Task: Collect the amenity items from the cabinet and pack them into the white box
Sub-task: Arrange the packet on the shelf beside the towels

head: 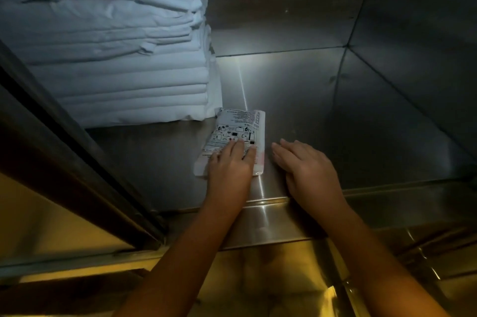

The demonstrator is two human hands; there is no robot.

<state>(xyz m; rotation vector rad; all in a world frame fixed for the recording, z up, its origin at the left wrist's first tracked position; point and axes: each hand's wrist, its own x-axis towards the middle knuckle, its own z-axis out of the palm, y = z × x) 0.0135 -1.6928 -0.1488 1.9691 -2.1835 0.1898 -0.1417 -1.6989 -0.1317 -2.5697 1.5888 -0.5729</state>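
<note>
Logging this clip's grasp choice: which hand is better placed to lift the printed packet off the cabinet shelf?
Left, probably. The left hand lies flat on the printed packet; the right hand rests on the steel shelf beside it, not touching it.

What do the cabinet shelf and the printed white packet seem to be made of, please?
The grey cabinet shelf looks like brushed stainless steel: it mirrors a light streak. The flat white printed packet seems thin plastic film or paper, given its creases.

Near end of printed packet hidden under left hand; print too small to read. Top and left edges cut off folded linen stack.
</note>
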